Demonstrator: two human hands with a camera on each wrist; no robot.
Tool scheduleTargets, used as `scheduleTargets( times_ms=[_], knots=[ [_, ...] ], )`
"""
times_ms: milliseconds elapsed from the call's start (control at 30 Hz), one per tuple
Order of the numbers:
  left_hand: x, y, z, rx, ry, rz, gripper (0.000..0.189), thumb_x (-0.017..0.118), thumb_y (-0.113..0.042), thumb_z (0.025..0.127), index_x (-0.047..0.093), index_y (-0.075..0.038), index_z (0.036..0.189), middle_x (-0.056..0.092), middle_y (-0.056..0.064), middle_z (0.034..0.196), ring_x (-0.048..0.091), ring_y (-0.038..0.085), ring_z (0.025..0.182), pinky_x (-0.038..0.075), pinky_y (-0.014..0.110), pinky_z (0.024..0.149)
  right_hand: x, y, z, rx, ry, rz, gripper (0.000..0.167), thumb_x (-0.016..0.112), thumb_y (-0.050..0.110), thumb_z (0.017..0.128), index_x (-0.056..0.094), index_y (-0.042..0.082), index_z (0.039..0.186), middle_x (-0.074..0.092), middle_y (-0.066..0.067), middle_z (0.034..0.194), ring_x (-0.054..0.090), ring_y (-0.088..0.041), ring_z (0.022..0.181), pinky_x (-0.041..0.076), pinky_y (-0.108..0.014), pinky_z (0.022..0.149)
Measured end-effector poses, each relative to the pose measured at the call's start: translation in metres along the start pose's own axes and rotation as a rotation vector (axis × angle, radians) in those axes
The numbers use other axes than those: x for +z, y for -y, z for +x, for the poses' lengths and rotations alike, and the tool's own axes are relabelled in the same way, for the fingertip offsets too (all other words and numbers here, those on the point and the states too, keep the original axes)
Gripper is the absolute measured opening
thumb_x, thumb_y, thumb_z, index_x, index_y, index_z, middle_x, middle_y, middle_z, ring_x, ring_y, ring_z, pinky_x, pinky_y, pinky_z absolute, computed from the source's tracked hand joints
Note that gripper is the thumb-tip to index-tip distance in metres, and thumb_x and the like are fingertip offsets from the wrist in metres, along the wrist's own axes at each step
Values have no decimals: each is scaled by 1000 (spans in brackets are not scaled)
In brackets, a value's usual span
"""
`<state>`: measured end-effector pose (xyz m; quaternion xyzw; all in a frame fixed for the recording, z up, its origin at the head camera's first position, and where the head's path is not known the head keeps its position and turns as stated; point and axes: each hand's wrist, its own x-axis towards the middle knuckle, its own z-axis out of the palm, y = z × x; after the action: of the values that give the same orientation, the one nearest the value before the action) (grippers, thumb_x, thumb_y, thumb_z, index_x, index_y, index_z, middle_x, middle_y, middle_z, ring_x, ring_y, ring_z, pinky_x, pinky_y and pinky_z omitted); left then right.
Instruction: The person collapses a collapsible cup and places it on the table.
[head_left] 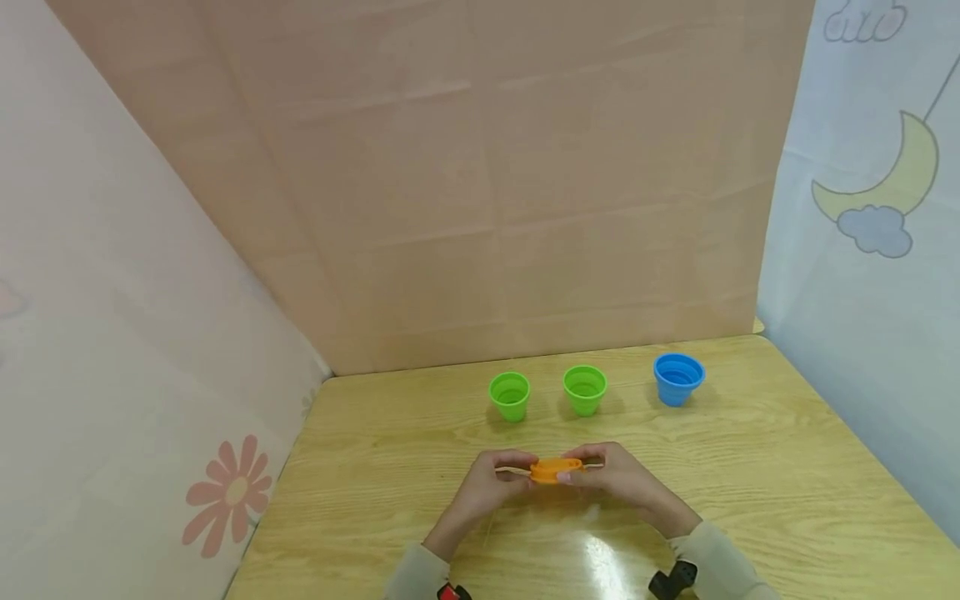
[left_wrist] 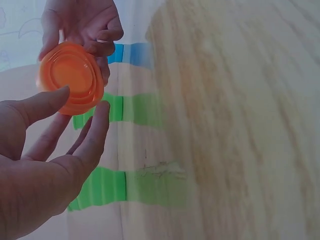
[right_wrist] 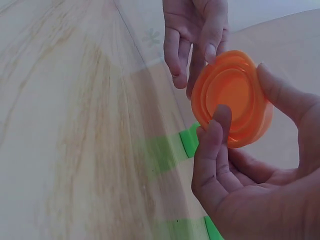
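Between both hands, a little above the wooden table, is an orange collapsible cup folded into a flat disc. My left hand pinches its left edge, with the thumb on the cup in the left wrist view. At the opposite edge, my right hand holds it between thumb and fingers. Concentric rings of the folded orange cup show in the right wrist view. Beyond the hands stand two green cups, a left one and a right one, both unfolded and upright.
A blue unfolded cup stands upright farther right, roughly in line with the green ones. Behind them a brown cloth panel rises at the back edge of the wooden table. Patterned pale sheets flank the table on both sides.
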<state>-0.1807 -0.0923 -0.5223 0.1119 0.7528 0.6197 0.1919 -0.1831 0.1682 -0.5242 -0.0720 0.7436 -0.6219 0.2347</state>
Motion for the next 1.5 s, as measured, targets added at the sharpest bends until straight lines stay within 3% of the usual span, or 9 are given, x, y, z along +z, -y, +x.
scheduleTargets(
  times_ms=[267, 467, 833, 1133, 1500],
  knots=[
    [-1, 2, 1, 23, -12, -16, 28, 75, -18, 99, 76, -7, 125, 76, 14, 126, 77, 26, 109, 66, 36, 92, -3, 2, 0, 4, 87, -6, 51, 65, 39, 104, 70, -7, 125, 77, -14, 105, 72, -20, 91, 65, -34, 79],
    [-2, 2, 4, -17, 4, -130, 28, 70, -16, 102, 75, 1, 124, 75, 18, 124, 77, 24, 108, 65, 44, 96, -2, 1, -1, 21, 141, 53, 53, 68, 35, 104, 63, -8, 134, 78, -8, 112, 74, -19, 98, 67, -39, 88],
    [-5, 4, 2, -80, 24, -252, 31, 69, -12, 102, 70, 11, 124, 78, 23, 114, 79, 23, 95, 66, 45, 90, -4, 1, -3, -34, 113, 164, 51, 73, 20, 100, 58, -15, 134, 77, -9, 113, 75, -18, 102, 65, -46, 96],
    [-7, 6, 5, -153, 46, -325, 29, 69, -14, 102, 73, 8, 121, 78, 15, 106, 80, 24, 92, 67, 41, 86, -6, -2, -4, -44, 138, 269, 46, 67, 14, 103, 56, -18, 136, 77, -6, 114, 76, -17, 102, 64, -44, 98],
    [-14, 13, 1, -218, -5, -388, 29, 70, -9, 101, 71, 11, 121, 78, 17, 106, 80, 25, 92, 67, 42, 89, 4, -14, 4, -9, 106, 364, 49, 66, 11, 103, 54, -19, 140, 76, -13, 122, 77, -21, 103, 65, -38, 95]
  ],
)
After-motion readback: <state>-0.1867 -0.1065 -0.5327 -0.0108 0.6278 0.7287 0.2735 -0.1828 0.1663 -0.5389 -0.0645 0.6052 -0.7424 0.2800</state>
